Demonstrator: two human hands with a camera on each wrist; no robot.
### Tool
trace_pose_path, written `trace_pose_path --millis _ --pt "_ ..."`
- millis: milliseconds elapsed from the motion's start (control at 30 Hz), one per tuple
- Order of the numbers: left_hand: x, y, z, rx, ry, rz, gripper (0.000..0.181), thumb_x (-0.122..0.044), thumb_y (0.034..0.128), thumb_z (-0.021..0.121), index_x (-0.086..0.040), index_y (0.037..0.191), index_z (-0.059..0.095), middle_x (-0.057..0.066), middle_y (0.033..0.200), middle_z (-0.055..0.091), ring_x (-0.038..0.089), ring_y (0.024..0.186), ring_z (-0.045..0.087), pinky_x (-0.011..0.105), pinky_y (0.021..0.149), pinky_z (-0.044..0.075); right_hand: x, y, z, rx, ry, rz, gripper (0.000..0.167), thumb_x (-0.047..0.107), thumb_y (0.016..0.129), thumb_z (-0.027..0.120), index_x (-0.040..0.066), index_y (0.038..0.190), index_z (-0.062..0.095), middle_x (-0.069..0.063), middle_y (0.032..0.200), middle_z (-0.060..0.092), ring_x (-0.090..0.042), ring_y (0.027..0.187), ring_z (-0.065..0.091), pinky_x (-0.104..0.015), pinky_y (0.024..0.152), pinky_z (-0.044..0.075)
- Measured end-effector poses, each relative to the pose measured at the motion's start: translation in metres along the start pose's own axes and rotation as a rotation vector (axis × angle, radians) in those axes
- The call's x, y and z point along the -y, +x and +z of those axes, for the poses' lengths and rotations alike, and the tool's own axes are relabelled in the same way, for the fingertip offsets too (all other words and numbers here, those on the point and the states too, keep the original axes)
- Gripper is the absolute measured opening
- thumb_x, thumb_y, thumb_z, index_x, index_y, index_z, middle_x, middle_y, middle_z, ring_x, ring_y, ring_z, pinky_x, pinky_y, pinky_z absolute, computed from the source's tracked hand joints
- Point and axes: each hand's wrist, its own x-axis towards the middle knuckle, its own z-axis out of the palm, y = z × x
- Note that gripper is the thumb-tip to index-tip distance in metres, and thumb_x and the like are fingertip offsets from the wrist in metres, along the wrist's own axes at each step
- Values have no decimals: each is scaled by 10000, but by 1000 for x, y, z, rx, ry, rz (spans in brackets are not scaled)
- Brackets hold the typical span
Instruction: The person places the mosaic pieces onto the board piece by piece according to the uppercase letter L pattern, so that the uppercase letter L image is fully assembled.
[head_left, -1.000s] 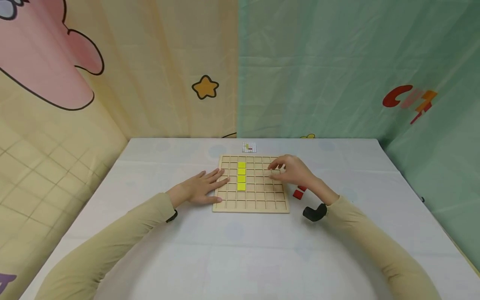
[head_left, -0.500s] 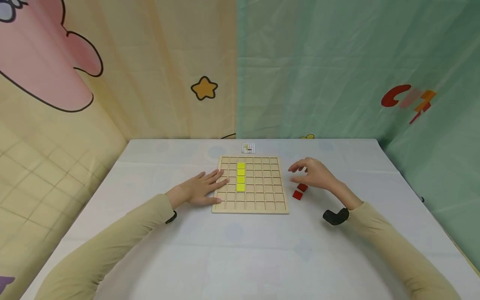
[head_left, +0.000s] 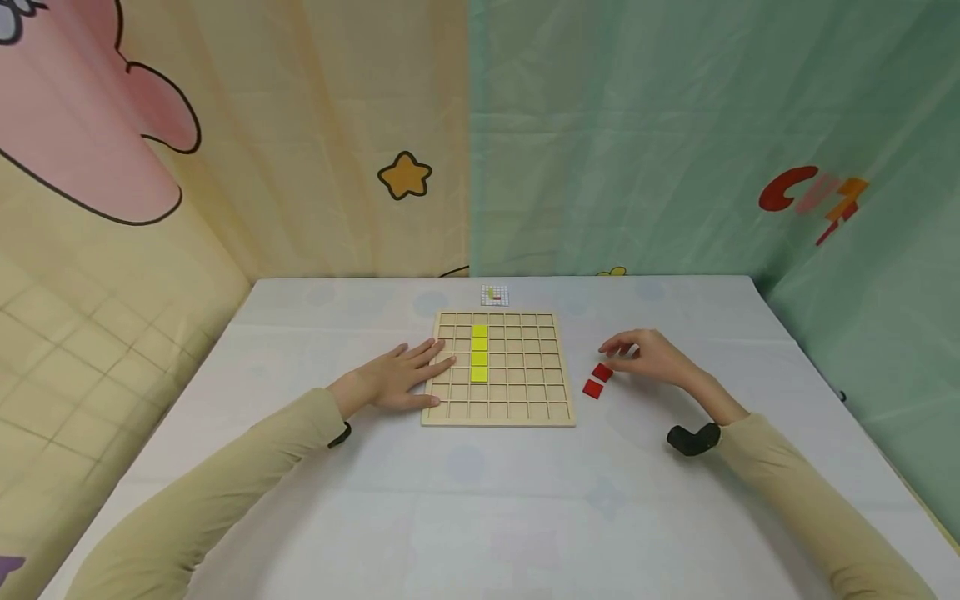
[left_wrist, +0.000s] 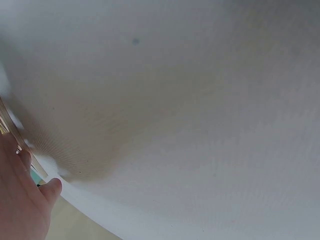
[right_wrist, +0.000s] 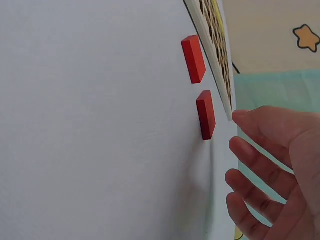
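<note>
A wooden grid board point(head_left: 525, 396) lies on the table, with several yellow square tiles point(head_left: 479, 358) in one column of its cells. My left hand point(head_left: 393, 382) rests on the board's left edge, fingers spread; the left wrist view catches only part of that hand point(left_wrist: 22, 195). To the right of the board lie two red square tiles, the far one point(head_left: 602, 372) and the near one point(head_left: 592, 388). Just beside the far red tile hovers my right hand point(head_left: 651, 357), its fingers slightly bent. In the right wrist view this hand point(right_wrist: 285, 170) holds nothing and both red tiles lie apart from it.
Behind the board lies a small printed grid card point(head_left: 494, 295) with coloured squares. A white cloth covers the table point(head_left: 480, 508). Patterned curtains point(head_left: 660, 142) hang behind and at the sides. Each wrist wears a black device point(head_left: 693, 439).
My right hand has moved from over the board's right side, rightward and down to the red tiles, which are now uncovered. The left hand has stayed on the board.
</note>
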Motion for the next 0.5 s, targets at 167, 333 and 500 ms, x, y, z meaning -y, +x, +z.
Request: trace_pose_path --millis 167,333,500 --pt "-1 0 -1 0 -4 -2 755 -640 957 333 -255 1560 89 76 1635 -21 276 1510 2 582 1174 140 -9 -2 1 45 33 -12 247 76 827 725 79 1074 717 -48 987 719 -172 878 599 -230 721 496" --pt "-1 -1 -1 0 -9 -4 756 -638 957 338 -254 1560 92 79 1635 -16 281 1510 5 584 1173 138 -13 -2 2 84 40 -44 283 18 821 700 60 1101 705 -88 1066 715 -225 949 601 -257 737 486" --pt "-1 -1 -1 -1 -11 -4 755 -641 956 337 -260 1559 92 76 1635 -15 279 1510 6 578 1175 139 -12 -2 3 115 43 -55 301 14 807 699 56 1105 705 -98 1090 702 -229 947 588 -277 743 488"
